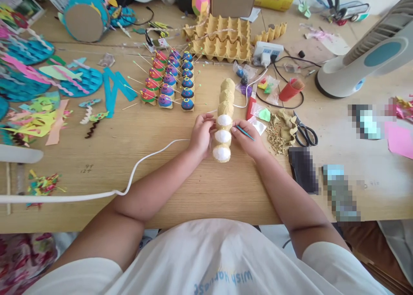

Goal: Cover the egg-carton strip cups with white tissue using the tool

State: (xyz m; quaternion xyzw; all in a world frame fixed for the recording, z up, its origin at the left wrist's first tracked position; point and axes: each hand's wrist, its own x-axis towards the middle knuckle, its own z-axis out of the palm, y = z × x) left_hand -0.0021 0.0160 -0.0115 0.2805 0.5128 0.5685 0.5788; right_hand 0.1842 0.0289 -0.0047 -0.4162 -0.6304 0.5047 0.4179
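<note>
A strip of egg-carton cups [226, 100] stretches away from me above the table, in front of my chest. Its nearer three cups have smooth white patches [223, 136] on top; the farther ones are bare tan pulp. My left hand [202, 136] is closed on the strip's left side, with some fingertips hidden behind it. In my right hand [248, 139] is a thin teal stick-like tool [245, 133], pinched while the fingertips touch the strip's right side. Beyond my left hand stand rows of painted egg-carton caterpillars [167, 78] in red, purple and blue, with pins sticking out.
A white cable [135, 168] crosses under my left forearm. To the right are black-handled scissors [306, 133], torn carton scraps [284, 129], a red cup [291, 90] and a white fan [358, 67]. Egg trays [222, 37] and a power strip [268, 50] are at the back.
</note>
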